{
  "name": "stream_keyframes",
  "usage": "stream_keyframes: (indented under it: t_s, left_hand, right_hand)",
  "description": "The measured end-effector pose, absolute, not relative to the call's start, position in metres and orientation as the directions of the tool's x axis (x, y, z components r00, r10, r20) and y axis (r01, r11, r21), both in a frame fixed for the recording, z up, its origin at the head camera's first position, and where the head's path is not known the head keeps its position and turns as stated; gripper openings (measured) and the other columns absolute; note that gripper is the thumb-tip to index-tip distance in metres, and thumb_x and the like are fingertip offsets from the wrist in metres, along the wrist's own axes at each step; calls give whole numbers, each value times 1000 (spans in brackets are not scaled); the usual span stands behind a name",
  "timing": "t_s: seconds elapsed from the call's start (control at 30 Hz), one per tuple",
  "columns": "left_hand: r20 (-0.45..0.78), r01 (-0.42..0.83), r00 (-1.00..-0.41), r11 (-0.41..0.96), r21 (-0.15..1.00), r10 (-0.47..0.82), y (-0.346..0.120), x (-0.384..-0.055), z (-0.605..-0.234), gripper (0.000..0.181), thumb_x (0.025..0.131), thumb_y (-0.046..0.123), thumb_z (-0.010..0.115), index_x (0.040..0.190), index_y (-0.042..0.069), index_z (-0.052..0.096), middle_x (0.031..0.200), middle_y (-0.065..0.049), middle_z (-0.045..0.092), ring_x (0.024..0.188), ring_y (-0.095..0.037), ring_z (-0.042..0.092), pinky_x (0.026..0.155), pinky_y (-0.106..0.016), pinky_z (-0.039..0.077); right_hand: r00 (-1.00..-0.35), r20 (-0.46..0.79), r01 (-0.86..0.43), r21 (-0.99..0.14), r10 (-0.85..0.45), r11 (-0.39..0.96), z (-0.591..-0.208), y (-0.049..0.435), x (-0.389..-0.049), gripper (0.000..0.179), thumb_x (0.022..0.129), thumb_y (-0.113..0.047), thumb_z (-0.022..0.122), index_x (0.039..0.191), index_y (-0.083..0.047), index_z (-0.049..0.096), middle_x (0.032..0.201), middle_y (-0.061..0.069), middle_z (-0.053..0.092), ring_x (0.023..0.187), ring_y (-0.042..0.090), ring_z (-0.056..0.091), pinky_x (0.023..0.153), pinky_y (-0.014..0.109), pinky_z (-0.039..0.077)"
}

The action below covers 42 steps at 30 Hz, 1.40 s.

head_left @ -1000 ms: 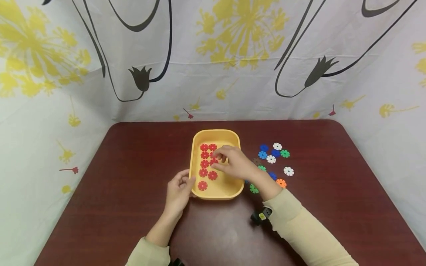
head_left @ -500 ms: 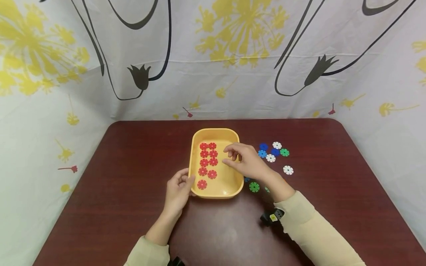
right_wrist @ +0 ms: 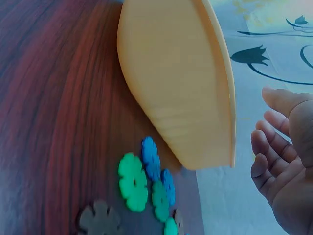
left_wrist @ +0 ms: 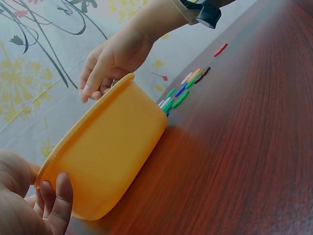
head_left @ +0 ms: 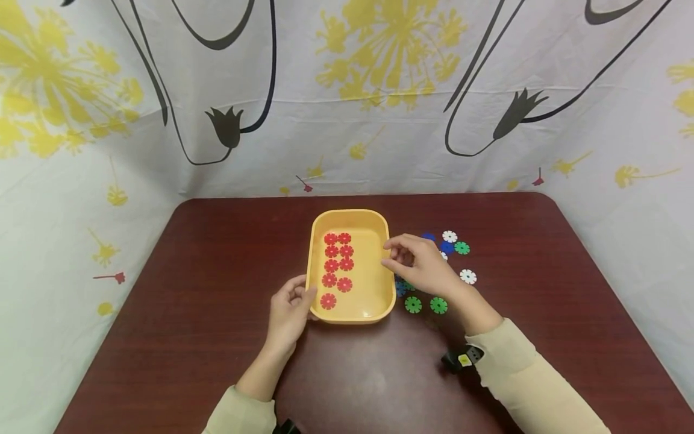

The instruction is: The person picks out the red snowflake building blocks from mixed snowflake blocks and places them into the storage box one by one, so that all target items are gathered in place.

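A yellow plastic tray (head_left: 374, 289) stands on the table with several red snowflake discs (head_left: 346, 264) laid in two columns on its left side. My left hand (head_left: 290, 313) pinches the tray's near left rim, thumb over the edge and fingers against the outer wall, as the left wrist view (left_wrist: 36, 200) also shows. Above the tray's right rim hovers my right hand (head_left: 423, 265), its fingers loosely bent and nothing between them. In the right wrist view that hand (right_wrist: 288, 156) is apart from the tray wall (right_wrist: 176, 73).
Right of the tray lie loose snowflake discs in several colours, among them a green disc (head_left: 438, 305), a white disc (head_left: 468, 276) and a dark blue disc (head_left: 447, 248). My right arm covers some. A patterned cloth (head_left: 347, 144) hangs behind the dark red table (head_left: 233, 241).
My right hand has moved rightward from over the red discs to the tray's right rim, uncovering the right column. My left hand stays on the tray, and the discs keep their places.
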<state>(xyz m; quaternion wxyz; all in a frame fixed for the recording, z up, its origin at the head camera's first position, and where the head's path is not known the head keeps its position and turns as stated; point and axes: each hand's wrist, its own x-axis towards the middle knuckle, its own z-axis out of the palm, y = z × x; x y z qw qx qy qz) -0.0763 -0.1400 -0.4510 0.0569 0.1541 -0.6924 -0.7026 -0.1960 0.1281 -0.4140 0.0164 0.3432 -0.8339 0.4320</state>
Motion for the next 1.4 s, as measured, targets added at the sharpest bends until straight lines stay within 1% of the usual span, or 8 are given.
stream_keyframes:
  t_s: [0.17, 0.37, 0.5, 0.7, 0.9, 1.07, 1.23, 1.4]
  left_hand:
    - [-142, -139, -944, -31, 990, -296, -141, -76, -450, 39, 97, 8, 66, 133, -4, 58, 89, -12, 58, 67, -20, 63, 54, -26, 60]
    - [-141, -138, -944, -31, 990, -298, -141, -76, -451, 39, 97, 8, 66, 133, -5, 58, 90, -14, 59, 67, -19, 62, 54, -26, 59]
    - [-143, -141, -944, -30, 990, -298, -141, -76, -451, 40, 97, 8, 66, 134, -5, 57, 91, -15, 59, 67, -19, 63, 54, -26, 59]
    - [-147, -143, -943, -36, 989, -299, -141, -76, -451, 39, 97, 8, 66, 133, -4, 58, 90, -12, 58, 68, -20, 63, 54, -26, 59]
    - [-148, -143, -944, -39, 989, -294, -141, -76, -452, 39, 97, 8, 66, 133, -5, 58, 90, -11, 58, 68, -19, 63, 54, -26, 59]
    - [-146, -141, -946, -37, 989, -290, -140, -76, -451, 39, 97, 9, 66, 133, -5, 58, 91, -11, 57, 67, -18, 63, 54, -26, 59]
    - [-147, -142, -946, -38, 989, -290, -140, -76, -451, 39, 97, 8, 66, 133, -4, 58, 90, -11, 57, 66, -16, 62, 54, -26, 59]
    - [-143, -138, -946, -38, 990, -290, -141, -76, -451, 39, 98, 9, 66, 133, -5, 58, 90, -11, 57, 67, -17, 62, 54, -26, 59]
  right_hand:
    - [-772, 327, -581, -712, -545, 395, -414, 141, -195, 19, 90, -11, 78, 107, -5, 70, 87, -2, 60, 70, 13, 55, 58, 23, 50]
    - [-789, 317, -571, -695, -527, 437, -414, 155, -193, 20, 90, -14, 78, 107, -7, 70, 88, -3, 61, 72, 12, 56, 60, 24, 50]
    - [-785, 332, -584, -678, -523, 446, -417, 163, -193, 19, 90, -12, 79, 105, -7, 70, 87, -4, 60, 72, 11, 56, 58, 24, 49]
    - [-781, 339, -593, -667, -524, 451, -421, 173, -191, 19, 88, -10, 79, 104, -5, 70, 87, -5, 59, 70, 11, 55, 56, 24, 49]
    - [-779, 338, -598, -652, -528, 466, -425, 185, -186, 20, 87, -8, 80, 104, -5, 70, 86, -6, 59, 69, 10, 56, 57, 23, 51]
    - [-797, 313, -575, -655, -516, 490, -429, 196, -181, 21, 88, -8, 80, 105, -4, 70, 86, -5, 60, 67, 10, 56, 57, 23, 53]
    - [-811, 293, -559, -646, -507, 520, -433, 208, -175, 21, 87, -9, 80, 105, -3, 69, 85, -5, 61, 67, 9, 55, 57, 22, 52]
    - [-813, 287, -559, -631, -507, 538, -437, 222, -169, 24, 85, -9, 82, 105, -4, 69, 85, -6, 60, 67, 9, 54, 56, 22, 52]
